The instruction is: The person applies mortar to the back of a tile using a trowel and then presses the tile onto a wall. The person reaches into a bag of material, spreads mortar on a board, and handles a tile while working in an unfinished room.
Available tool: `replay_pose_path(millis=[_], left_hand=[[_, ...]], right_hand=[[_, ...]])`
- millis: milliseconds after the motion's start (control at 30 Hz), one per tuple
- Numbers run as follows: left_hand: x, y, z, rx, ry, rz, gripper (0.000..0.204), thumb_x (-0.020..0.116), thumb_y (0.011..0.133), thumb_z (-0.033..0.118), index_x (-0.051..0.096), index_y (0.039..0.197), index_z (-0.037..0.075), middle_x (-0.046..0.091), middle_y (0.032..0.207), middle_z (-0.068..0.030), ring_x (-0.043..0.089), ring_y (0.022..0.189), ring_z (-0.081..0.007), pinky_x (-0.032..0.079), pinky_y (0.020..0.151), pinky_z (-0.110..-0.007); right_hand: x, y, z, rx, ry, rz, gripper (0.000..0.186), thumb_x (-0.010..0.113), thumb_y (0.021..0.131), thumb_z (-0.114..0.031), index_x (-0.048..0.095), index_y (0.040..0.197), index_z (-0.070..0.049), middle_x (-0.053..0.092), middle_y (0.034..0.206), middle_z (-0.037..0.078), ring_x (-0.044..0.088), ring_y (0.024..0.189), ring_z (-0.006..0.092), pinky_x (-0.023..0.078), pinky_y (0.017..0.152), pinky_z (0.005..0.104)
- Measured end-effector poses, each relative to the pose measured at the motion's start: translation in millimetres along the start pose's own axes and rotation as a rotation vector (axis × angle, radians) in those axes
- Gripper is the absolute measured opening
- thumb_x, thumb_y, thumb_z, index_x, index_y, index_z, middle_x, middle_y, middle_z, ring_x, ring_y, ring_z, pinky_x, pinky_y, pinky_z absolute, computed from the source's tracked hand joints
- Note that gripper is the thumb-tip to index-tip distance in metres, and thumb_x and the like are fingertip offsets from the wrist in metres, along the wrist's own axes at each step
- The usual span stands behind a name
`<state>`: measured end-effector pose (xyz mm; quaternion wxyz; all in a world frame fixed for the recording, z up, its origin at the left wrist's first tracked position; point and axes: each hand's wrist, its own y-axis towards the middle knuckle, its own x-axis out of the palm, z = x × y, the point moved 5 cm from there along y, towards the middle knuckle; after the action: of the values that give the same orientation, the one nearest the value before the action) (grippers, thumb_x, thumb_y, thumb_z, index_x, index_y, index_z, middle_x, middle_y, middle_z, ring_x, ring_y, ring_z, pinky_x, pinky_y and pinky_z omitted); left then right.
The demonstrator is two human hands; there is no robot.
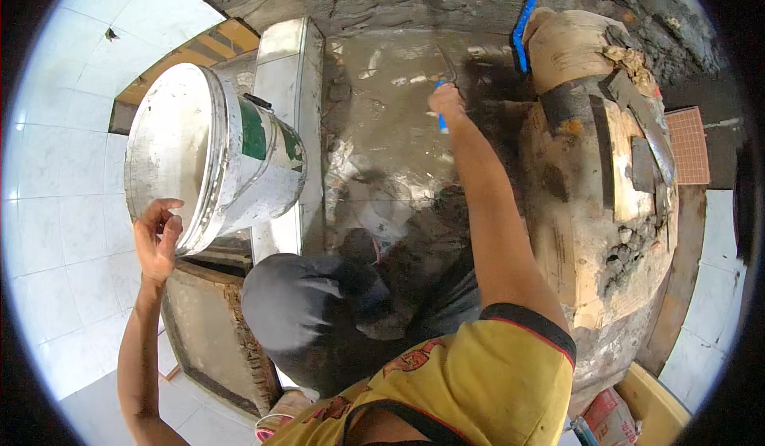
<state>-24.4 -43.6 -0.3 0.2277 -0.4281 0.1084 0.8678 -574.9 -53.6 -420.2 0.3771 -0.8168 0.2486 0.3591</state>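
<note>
left hand (157, 239) grips tilted white bucket (215, 155) rim | right hand (446, 99) grips blue-handled trowel (441, 119)

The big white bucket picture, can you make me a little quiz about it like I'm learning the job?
1. True or false: the left hand grips the rim of the tilted white plastic bucket with a green label.
2. What colour is the handle of the trowel in the right hand?
3. Where does the trowel's blade rest? A) on wet grey mortar B) inside the bucket C) on the white floor tiles

Key: 1 true; 2 blue; 3 A
</note>
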Motion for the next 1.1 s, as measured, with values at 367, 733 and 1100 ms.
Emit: replay_pose_path(millis=[367,733,1100], left_hand=[[5,0,4,-0.071,-0.047,-0.038,0.021,0.057,0.089,0.014,0.065,0.102,0.000,0.040,0.061,0.0048,0.035,0.059,-0.0053,0.025,0.052,-0.025],[3,1,-8,0.021,-0.048,-0.047,0.028,0.056,0.093,0.022,0.062,0.106,-0.002,0.039,0.065,0.0062,0.032,0.059,-0.0047,0.022,0.054,-0.024],[-1,0,-15,0.041,-0.021,-0.025,0.029,0.058,0.092,0.022,0.062,0.107,-0.002,0.039,0.067,0.0067,0.032,0.060,-0.0044,0.022,0.053,-0.024]], right_hand=[[-12,-113,30,0.083,0.129,0.014,0.047,0.057,0.086,-0.027,0.055,0.122,0.003,0.061,0.120,0.026,0.060,0.113,0.0394,0.049,0.095,0.0449],[25,-187,37,0.118,0.134,-0.075,0.051,0.058,0.088,-0.024,0.048,0.120,0.014,0.064,0.110,0.027,0.064,0.104,0.0397,0.053,0.086,0.0465],[74,-230,55,0.227,0.221,-0.007,0.062,0.062,0.086,-0.027,0.040,0.125,0.015,0.066,0.110,0.023,0.066,0.100,0.0380,0.054,0.085,0.0437]])
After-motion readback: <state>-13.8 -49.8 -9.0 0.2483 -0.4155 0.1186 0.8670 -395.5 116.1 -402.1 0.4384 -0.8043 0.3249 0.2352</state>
